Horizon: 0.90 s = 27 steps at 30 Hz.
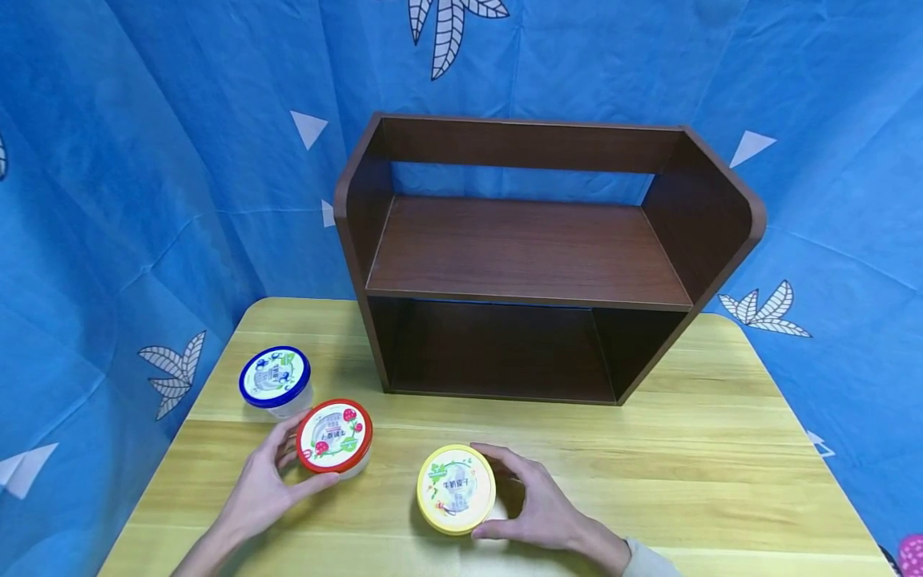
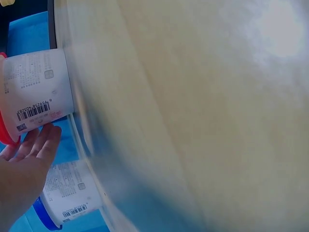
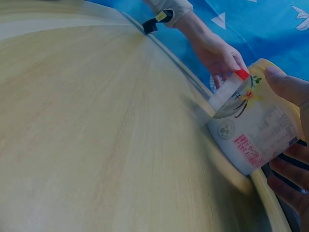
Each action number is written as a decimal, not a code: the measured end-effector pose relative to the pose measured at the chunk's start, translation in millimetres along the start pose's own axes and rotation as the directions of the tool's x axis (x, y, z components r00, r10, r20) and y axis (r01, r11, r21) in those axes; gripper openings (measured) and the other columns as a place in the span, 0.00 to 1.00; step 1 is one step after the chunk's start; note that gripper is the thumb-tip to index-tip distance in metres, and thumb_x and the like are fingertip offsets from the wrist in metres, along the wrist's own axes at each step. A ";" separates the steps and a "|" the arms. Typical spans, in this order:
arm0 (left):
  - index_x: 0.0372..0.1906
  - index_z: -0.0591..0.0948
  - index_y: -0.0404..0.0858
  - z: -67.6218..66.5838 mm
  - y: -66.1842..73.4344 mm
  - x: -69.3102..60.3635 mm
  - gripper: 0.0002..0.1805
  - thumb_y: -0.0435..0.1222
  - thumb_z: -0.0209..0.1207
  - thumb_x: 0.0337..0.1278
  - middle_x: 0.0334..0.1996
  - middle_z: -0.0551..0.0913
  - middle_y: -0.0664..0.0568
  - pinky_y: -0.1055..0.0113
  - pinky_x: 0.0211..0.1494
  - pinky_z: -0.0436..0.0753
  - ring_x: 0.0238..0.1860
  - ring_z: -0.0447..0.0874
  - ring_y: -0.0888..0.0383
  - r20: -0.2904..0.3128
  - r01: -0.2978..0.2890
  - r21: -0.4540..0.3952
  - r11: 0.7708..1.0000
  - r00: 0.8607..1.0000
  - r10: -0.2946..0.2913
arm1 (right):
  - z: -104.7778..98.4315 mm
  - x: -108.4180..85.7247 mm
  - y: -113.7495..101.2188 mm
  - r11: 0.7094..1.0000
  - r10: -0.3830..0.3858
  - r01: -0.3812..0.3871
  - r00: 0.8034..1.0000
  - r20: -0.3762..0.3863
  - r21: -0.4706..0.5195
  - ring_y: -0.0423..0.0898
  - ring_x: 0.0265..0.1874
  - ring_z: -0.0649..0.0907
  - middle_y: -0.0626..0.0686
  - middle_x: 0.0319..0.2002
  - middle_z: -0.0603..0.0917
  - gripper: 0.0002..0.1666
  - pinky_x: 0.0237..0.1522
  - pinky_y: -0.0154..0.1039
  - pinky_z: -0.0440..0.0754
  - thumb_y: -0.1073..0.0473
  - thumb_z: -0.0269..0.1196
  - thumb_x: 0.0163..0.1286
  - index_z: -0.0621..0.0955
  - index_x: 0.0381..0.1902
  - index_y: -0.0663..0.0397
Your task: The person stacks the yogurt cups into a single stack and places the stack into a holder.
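Note:
My left hand (image 1: 255,489) has its thumb and fingers curved around a red-lidded yogurt-style tub (image 1: 334,435). In the left wrist view, the fingertips lie against the white side of that tub (image 2: 38,92), near its barcode. Right of it, a yellow-lidded tub (image 1: 456,490) sits between the thumb and fingers of my right hand (image 1: 544,509). The right wrist view shows the thumb near the lid of this tub (image 3: 258,128) and the fingers on its far side. Just behind the left hand stands a blue-lidded tub (image 1: 275,377), untouched. All three tubs are upright, with printed lids.
A dark brown two-level shelf (image 1: 530,248) stands at the back of the light wooden table (image 1: 692,449). No items show on its levels. Blue patterned cloth (image 1: 180,120) hangs behind and beside the table. A pink object (image 1: 912,554) shows at the lower right corner.

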<state>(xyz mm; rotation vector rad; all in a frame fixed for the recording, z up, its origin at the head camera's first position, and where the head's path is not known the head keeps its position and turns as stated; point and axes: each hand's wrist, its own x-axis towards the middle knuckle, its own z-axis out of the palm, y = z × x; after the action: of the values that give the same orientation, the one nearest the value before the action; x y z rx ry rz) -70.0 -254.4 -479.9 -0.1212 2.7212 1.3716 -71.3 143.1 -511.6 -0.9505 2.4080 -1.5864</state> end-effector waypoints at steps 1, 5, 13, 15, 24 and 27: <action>0.80 0.61 0.36 0.0 0.3 0.2 0.61 0.50 0.82 0.45 0.71 0.76 0.36 0.90 0.59 0.73 0.69 0.79 0.40 0.002 0.003 0.001 1.000 1.000 -0.003 | -0.2 0.0 -0.6 1.000 0.008 -0.008 1.000 0.001 0.007 0.41 0.62 0.85 0.49 0.68 0.84 0.57 0.65 0.41 0.85 0.48 0.86 0.50 0.71 0.76 0.45; 0.80 0.61 0.36 0.4 1.4 0.3 0.61 0.50 0.82 0.45 0.71 0.76 0.36 0.90 0.59 0.74 0.69 0.80 0.39 0.001 0.003 0.006 1.000 1.000 -0.003 | -0.7 -0.1 -2.2 1.000 0.023 -0.023 1.000 0.000 0.017 0.41 0.62 0.85 0.48 0.68 0.84 0.57 0.65 0.41 0.85 0.48 0.86 0.50 0.72 0.76 0.45; 0.80 0.62 0.36 1.8 2.9 0.0 0.60 0.49 0.83 0.45 0.71 0.77 0.37 0.88 0.60 0.76 0.68 0.80 0.41 -0.002 -0.025 -0.009 1.000 1.000 0.025 | -0.7 -0.7 -1.0 1.000 0.020 -0.020 1.000 -0.002 0.004 0.41 0.61 0.86 0.48 0.67 0.84 0.56 0.64 0.42 0.85 0.47 0.86 0.50 0.72 0.75 0.43; 0.80 0.62 0.36 2.2 3.1 0.1 0.60 0.49 0.83 0.45 0.71 0.77 0.37 0.88 0.60 0.77 0.68 0.80 0.41 -0.002 -0.033 -0.009 0.999 0.999 0.033 | -0.7 -0.6 -1.0 1.000 0.013 -0.013 1.000 -0.002 0.008 0.41 0.61 0.86 0.48 0.67 0.84 0.56 0.64 0.42 0.85 0.48 0.86 0.50 0.72 0.75 0.43; 0.79 0.63 0.35 2.9 11.1 1.0 0.59 0.47 0.83 0.45 0.70 0.78 0.37 0.87 0.62 0.76 0.68 0.81 0.41 -0.001 -0.066 -0.014 0.998 0.998 0.066 | -0.5 0.4 -2.7 1.000 -0.001 0.001 1.000 0.001 0.018 0.42 0.61 0.86 0.50 0.67 0.84 0.57 0.66 0.41 0.84 0.49 0.86 0.50 0.72 0.75 0.45; 0.79 0.64 0.36 2.5 16.4 1.2 0.57 0.47 0.83 0.45 0.68 0.80 0.38 0.85 0.62 0.77 0.67 0.81 0.43 -0.003 -0.083 -0.012 0.996 0.997 0.083 | -0.3 0.0 -2.8 1.000 0.008 -0.008 1.000 0.000 0.026 0.42 0.62 0.85 0.49 0.67 0.84 0.57 0.66 0.41 0.84 0.50 0.86 0.49 0.72 0.75 0.45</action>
<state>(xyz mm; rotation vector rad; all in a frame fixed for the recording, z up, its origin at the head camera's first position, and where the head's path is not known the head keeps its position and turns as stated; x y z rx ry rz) -72.9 -242.6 -468.4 -0.0105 2.7495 1.4091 -70.1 142.6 -509.0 -0.9348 2.3828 -1.6108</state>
